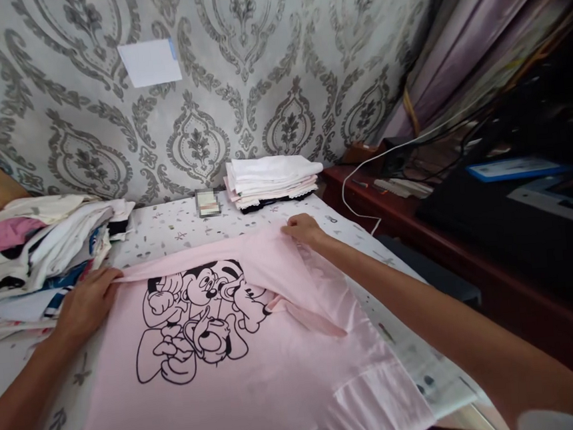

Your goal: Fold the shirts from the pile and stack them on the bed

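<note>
A pink T-shirt (193, 410) with a black cartoon print lies spread over the patterned white bed sheet. Its far side is folded over toward me in a narrow strip, and one sleeve (305, 314) lies across the body. At the left end of that fold, my left hand (90, 299) is closed on the fabric edge. My right hand (302, 230) pinches the shirt at the far right corner. Satiny pink cloth (377, 394) shows at the shirt's right side; whether it belongs to the shirt I cannot tell.
Loosely piled clothes (44, 256) lie at the left. A neat stack of folded clothes (273, 179) stands by the wall, beside a small blurred item (208, 203). On the right is a dark red desk (396, 212) with a white cable (345, 196) hanging over its edge.
</note>
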`<state>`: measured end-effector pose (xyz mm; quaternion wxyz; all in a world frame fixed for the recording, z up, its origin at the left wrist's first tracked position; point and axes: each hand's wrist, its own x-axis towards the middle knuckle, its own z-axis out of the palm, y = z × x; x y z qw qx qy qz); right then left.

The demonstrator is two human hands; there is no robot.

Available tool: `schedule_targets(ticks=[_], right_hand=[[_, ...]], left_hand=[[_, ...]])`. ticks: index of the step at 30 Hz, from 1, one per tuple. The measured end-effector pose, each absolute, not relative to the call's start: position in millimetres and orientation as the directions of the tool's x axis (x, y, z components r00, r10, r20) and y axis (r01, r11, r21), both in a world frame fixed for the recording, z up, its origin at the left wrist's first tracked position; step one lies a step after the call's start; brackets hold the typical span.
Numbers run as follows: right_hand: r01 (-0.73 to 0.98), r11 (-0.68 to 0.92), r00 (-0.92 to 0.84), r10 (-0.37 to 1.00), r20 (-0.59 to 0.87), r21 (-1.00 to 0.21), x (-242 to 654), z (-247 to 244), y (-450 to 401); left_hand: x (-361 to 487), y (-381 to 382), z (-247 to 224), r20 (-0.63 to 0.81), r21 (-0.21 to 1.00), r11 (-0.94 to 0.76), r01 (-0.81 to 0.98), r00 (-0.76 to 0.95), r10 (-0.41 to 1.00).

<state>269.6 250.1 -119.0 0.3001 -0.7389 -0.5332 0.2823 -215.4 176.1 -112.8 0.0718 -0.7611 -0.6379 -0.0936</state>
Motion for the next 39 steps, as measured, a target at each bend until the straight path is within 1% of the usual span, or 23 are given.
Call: schedule_targets(ticks=[5, 10, 14, 15, 16, 18, 19, 20, 22, 23, 25, 27, 29, 30, 33, 35, 36, 39], right_hand=[[0.602, -0.289, 0.273, 0.950, -0.149, -0.745, 279, -122, 238], [0.564, -0.304, 0.255, 0.948, -0.188, -0.768, 275, -122, 238], [0.574, -0.317, 0.236, 0.947, -0.218, -0.755, 276, -120, 230], [0.589, -0.304, 0.238, 0.951, -0.199, -0.749, 277, -118, 222], [0.625, -0.265, 0.236, 0.961, -0.146, -0.734, 277, -117, 212], [0.743, -0.108, 0.162, 0.986, 0.022, -0.660, 275, -113, 183], [0.803, 0.006, 0.074, 0.991, 0.109, -0.596, 272, -111, 165], [0.840, 0.130, -0.048, 0.985, 0.165, -0.527, 268, -111, 146], [0.826, 0.360, -0.310, 0.933, 0.184, -0.434, 259, -112, 109], [0.804, 0.455, -0.414, 0.891, 0.188, -0.383, 254, -114, 93], [0.787, 0.542, -0.505, 0.840, 0.198, -0.295, 248, -120, 71], [0.813, 0.525, -0.487, 0.850, 0.200, -0.252, 245, -123, 62], [0.845, 0.458, -0.420, 0.888, 0.187, -0.277, 245, -121, 62], [0.851, 0.422, -0.382, 0.906, 0.181, -0.314, 246, -118, 63], [0.805, 0.341, -0.285, 0.940, 0.188, -0.485, 248, -101, 65], [0.771, 0.314, -0.267, 0.949, 0.165, -0.554, 249, -91, 65], [0.777, 0.305, -0.284, 0.951, 0.127, -0.550, 249, -86, 65], [0.823, 0.334, -0.397, 0.917, -0.045, -0.460, 248, -79, 64]], left_hand=[[-217, 170, -110, 0.278, 0.020, -0.168, 0.986, 0.156, 0.948], [-215, 167, -110, 0.254, 0.017, -0.160, 0.987, 0.150, 0.956], [-219, 168, -114, 0.199, 0.001, -0.188, 0.982, 0.184, 0.963], [-220, 168, -115, 0.184, -0.007, -0.200, 0.980, 0.198, 0.963], [-222, 168, -117, 0.175, -0.016, -0.209, 0.978, 0.208, 0.962], [-225, 167, -119, 0.173, -0.037, -0.213, 0.976, 0.216, 0.961], [-226, 167, -120, 0.174, -0.046, -0.211, 0.976, 0.216, 0.961], [-226, 166, -120, 0.173, -0.051, -0.210, 0.976, 0.215, 0.961], [-225, 165, -120, 0.166, -0.053, -0.213, 0.976, 0.219, 0.962], [-224, 165, -119, 0.161, -0.052, -0.214, 0.976, 0.219, 0.962], [-222, 164, -118, 0.155, -0.049, -0.200, 0.979, 0.205, 0.966], [-220, 163, -116, 0.149, -0.044, -0.185, 0.982, 0.189, 0.971], [-219, 161, -115, 0.151, -0.040, -0.181, 0.983, 0.185, 0.971], [-219, 161, -114, 0.154, -0.038, -0.182, 0.983, 0.185, 0.971], [-218, 161, -113, 0.155, -0.036, -0.164, 0.986, 0.168, 0.974], [-217, 161, -112, 0.157, -0.039, -0.150, 0.988, 0.154, 0.975], [-217, 161, -113, 0.163, -0.042, -0.148, 0.988, 0.153, 0.975], [-217, 161, -113, 0.177, -0.038, -0.156, 0.987, 0.160, 0.971]])
